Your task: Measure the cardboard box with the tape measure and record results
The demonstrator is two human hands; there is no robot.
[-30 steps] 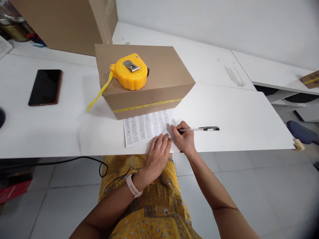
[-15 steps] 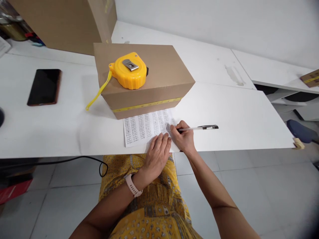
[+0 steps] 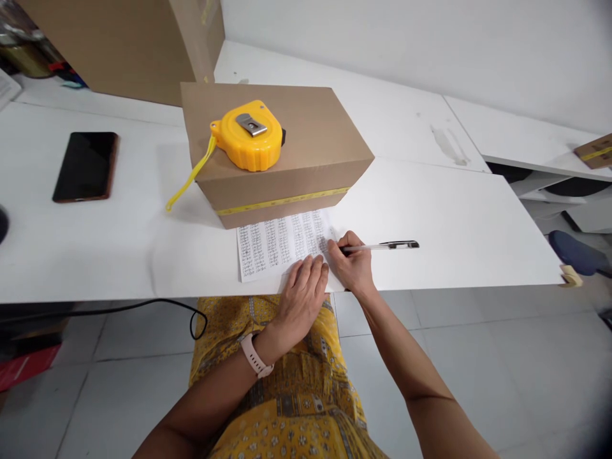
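My right hand (image 3: 352,261) grips a pen (image 3: 387,245) with a clear barrel and black ends, its tip side down at the right part of a sheet of paper (image 3: 261,252). Columns of small handwriting cover the sheet. Flat across the sheet's lower edge lies my left hand (image 3: 303,293), fingers stretched out. A cardboard box (image 3: 306,127) with a yellow strip along its front stands behind, hiding the top of the paper. On that box rests a yellow tape measure (image 3: 251,137) with a metal clip and a wrist strap. The pen's point is hidden by my fingers.
A dark phone (image 3: 86,167) lies on the white table (image 3: 454,223) at the left. A larger cardboard box (image 3: 138,51) stands at the back left. Below the table's front edge hangs a black cable (image 3: 138,305). A small box (image 3: 595,152) sits at the far right.
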